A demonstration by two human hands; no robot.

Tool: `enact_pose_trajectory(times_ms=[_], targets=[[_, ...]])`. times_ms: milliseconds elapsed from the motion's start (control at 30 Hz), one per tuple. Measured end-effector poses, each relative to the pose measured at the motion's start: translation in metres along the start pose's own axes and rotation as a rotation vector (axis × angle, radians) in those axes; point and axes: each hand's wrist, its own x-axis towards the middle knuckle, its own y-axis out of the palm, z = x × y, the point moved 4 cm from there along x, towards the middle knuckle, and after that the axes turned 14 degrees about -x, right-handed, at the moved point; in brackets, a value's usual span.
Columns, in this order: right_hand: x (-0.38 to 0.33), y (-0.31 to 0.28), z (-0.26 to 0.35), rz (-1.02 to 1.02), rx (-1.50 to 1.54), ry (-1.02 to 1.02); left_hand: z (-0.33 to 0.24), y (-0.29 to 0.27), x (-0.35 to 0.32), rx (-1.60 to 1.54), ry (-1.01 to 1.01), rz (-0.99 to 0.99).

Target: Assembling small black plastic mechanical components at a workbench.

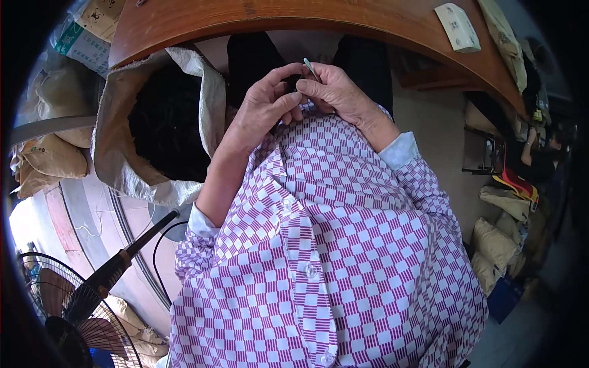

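My left hand [268, 103] and my right hand [336, 92] meet in front of my belly, fingers curled toward each other. Between them is a small black piece [293, 80], pinched by the left fingers; its kind is too small to make out. A thin tool with a pale green end [311, 69] sticks up from the right hand, held between thumb and fingers. Its working end is hidden by the fingers. Left of my left forearm stands an open white woven sack [211, 92] with a mass of black material [169, 122] inside.
A brown wooden table [276, 13] curves across the far side, bearing a white box [458, 27] at right. A standing fan [80, 313] is at lower left. Stuffed sacks [55, 156] lie at left, more bags [494, 245] at right. Another person [543, 153] sits far right.
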Motion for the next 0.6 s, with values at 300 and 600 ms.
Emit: enact_pose_trajectory(times_ms=[300,600], targets=[[0.004,-0.003,-0.009,0.067,0.079,0.047,0.005,-0.003,0.001,-0.207,-0.058,-0.002],[0.012,-0.002,-0.016,-0.127,-0.041,-0.038,0.007,0.005,0.002,0.298,0.158,-0.045]])
